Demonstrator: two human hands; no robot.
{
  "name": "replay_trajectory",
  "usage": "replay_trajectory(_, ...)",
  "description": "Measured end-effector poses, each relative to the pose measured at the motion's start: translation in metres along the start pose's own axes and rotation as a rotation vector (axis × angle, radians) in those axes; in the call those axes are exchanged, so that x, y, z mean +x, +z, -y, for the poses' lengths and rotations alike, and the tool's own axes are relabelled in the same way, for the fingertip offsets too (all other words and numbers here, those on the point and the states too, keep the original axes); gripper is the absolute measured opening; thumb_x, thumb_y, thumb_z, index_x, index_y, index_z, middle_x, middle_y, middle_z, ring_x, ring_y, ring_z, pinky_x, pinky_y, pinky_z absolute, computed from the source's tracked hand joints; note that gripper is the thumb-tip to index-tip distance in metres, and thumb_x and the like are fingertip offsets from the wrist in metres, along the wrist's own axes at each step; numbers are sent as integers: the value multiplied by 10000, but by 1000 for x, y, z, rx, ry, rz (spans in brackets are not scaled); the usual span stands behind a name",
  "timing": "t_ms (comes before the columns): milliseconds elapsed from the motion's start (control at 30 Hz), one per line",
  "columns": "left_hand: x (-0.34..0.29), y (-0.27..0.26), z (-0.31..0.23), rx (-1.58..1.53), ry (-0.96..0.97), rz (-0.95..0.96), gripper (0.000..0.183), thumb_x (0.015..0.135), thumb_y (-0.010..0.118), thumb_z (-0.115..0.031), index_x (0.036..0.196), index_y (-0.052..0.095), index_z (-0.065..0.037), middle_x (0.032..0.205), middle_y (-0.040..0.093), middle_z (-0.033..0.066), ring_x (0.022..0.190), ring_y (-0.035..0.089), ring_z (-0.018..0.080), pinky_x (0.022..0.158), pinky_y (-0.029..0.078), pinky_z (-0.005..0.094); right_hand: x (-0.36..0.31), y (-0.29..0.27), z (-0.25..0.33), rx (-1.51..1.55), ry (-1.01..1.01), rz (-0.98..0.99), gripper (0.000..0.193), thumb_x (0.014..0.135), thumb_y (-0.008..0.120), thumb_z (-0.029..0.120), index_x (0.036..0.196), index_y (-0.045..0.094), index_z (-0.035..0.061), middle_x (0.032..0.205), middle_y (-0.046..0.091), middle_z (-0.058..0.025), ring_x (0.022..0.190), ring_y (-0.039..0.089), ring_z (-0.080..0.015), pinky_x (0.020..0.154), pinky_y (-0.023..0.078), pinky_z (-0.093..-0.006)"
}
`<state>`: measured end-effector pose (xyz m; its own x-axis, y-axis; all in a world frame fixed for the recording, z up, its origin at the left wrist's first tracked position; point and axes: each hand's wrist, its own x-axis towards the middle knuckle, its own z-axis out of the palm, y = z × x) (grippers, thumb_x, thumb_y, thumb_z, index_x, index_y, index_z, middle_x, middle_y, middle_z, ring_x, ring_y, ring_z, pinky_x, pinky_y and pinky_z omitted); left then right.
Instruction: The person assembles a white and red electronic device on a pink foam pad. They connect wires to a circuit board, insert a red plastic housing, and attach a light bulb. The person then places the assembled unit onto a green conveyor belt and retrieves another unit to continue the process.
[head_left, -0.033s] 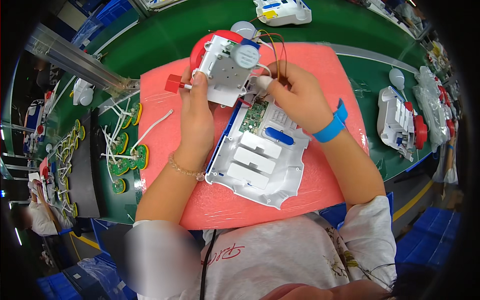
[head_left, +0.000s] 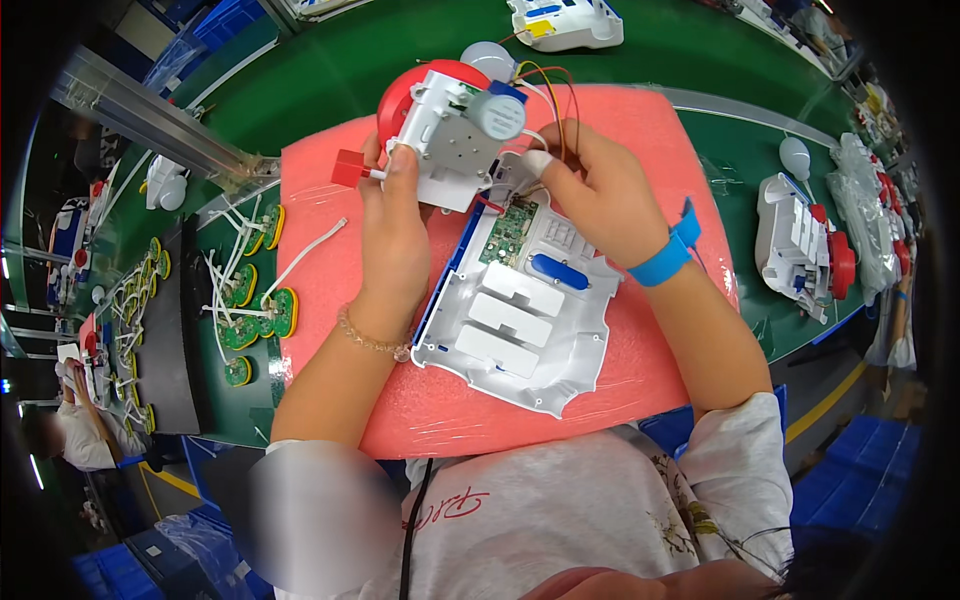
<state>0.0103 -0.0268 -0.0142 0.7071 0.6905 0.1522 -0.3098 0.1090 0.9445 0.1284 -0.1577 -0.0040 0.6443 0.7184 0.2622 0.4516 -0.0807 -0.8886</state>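
My left hand grips a white plastic motor unit, thumb on its near face. It carries a metal plate, a round silver motor, a large red disc behind and a red block at its left. Beside it my right hand, its thumb tip in a white cover, has its fingers closed on thin wires; the pinched ends are hidden. Below lies a white plastic housing shell, inner side up, with a green circuit board and a blue oval part.
A pink foam mat lies under the work on a green bench. Left are several small round green boards with white cables. Another partly built unit stands at the right, beside plastic-wrapped parts. A white shell sits at the back.
The motor unit has tilted slightly, its silver motor shifting a little right and down. My right hand has moved slightly along with the wires. The shell stays in place.
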Motion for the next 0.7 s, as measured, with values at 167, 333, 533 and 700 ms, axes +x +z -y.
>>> replay_trajectory(167,-2,-3,2,146,130,23,534,890,469,-325,1274,270,-11,1159,448,98,1057,436,146,896,348,286,-1,-6,-9,-335,-288,-151,170,796,517,134,860,583,-10,741,584,-154,678,571,-296,637,455,-348)
replay_trajectory(333,-6,2,3,120,236,88,563,881,481,-334,1278,259,-3,1175,440,99,1091,418,158,930,321,303,-1,-6,2,-190,-63,-53,182,780,512,112,895,594,-1,772,592,-120,638,564,-230,601,447,-323)
replay_trajectory(533,-1,-3,4,110,175,94,581,882,460,-380,1288,229,-33,1177,427,100,1052,443,156,878,371,292,11,-8,-9,476,265,283,187,796,498,111,941,581,29,701,549,-6,579,472,-52,521,385,-207)
replay_trajectory(700,-1,1,1,41,58,-7,602,883,445,-409,1311,184,-73,1148,427,90,968,470,133,737,436,263,19,-8,-20,586,323,457,170,801,507,126,939,557,40,698,532,0,584,454,-33,513,366,-181)
